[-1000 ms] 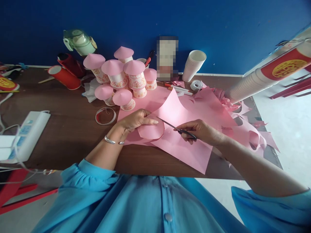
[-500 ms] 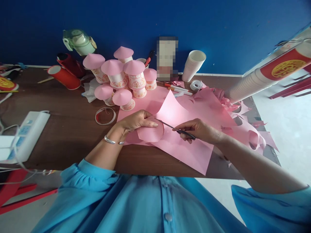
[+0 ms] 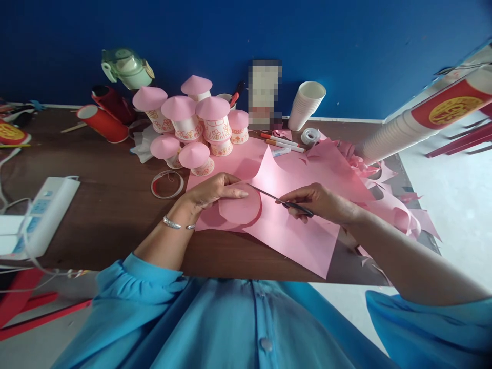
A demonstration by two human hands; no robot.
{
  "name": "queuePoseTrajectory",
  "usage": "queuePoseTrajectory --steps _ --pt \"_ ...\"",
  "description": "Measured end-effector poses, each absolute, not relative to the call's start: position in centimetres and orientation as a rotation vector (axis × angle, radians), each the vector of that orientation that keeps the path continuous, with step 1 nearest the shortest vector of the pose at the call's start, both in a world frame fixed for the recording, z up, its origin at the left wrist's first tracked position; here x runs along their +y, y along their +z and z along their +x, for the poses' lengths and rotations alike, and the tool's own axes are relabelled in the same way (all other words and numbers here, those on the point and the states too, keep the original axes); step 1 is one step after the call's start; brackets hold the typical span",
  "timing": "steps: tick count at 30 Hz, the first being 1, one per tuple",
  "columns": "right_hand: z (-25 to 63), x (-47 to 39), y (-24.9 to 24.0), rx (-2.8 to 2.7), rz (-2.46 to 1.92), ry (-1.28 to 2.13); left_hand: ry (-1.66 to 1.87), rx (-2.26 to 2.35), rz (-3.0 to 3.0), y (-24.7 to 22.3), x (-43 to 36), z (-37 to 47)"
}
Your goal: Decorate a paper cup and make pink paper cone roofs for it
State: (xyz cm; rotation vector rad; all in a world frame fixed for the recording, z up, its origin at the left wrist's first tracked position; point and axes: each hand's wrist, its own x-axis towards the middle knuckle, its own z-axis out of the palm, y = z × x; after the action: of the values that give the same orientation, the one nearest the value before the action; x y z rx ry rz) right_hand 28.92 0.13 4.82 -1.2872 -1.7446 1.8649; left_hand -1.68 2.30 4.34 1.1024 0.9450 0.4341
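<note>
From my end: smooth matte blue wall (image 3: 365, 46), then the brown tabletop (image 3: 103, 225) with pink paper over much of it. Angled pink sheet (image 3: 303, 246) – smooth, soft sheen, far corner curling up. Long stack of white paper cups (image 3: 388, 143) slanting at right, ridged by nested rims, red wrapper round one end. Cone-roofed paper cups (image 3: 213, 108) clustered behind the left hand (image 3: 217, 189): pink paper cones, orange-red flower drawings. Slim scissors (image 3: 295, 207), dark handles; rounded pink piece (image 3: 240, 209), thin and flat; ring-shaped tape roll (image 3: 152, 187).

My left is pinching the rounded piece near its far edge, thumb on top; most of the piece extends from the grip toward the body. My right hand (image 3: 323, 201) is closed on the scissors, blades pointing at the left thumb along the piece's edge.

Left fingers mostly hidden under paper. Can't tell blade gap, or whether piece and sheet are joined. Upright rectangle (image 3: 264, 95) by the wall is pixelated; slanted stack is cut off at right.
</note>
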Motion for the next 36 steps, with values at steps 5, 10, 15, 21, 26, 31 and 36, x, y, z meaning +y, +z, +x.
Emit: queuePoseTrajectory --steps 5,10,15,21,26,31,36 --pt "29.05 0.1 5.02 -1.726 -1.297 1.848 0.479 0.967 1.076 4.13 2.45 -1.79" --pt "28.78 0.11 4.86 -1.795 -1.262 1.844 0.443 0.963 1.142 4.18 2.41 -1.78" --pt "28.37 0.18 4.83 -1.774 -1.247 1.861 0.443 0.957 1.147 4.54 2.4 -1.8" --pt "28.37 0.05 4.77 -1.745 -1.259 1.857 0.46 0.932 1.16 4.84 2.35 -1.76" --pt "28.37 0.02 4.8 -1.782 -1.207 1.859 0.433 0.944 1.181 4.89 2.3 -1.53" --pt "28.25 0.19 4.88 -1.853 -1.181 1.829 0.406 0.968 1.255 4.86 2.3 -1.64" --pt "28.39 0.4 5.1 -1.88 -1.204 1.828 0.4 0.96 1.334 4.79 2.41 -1.91"
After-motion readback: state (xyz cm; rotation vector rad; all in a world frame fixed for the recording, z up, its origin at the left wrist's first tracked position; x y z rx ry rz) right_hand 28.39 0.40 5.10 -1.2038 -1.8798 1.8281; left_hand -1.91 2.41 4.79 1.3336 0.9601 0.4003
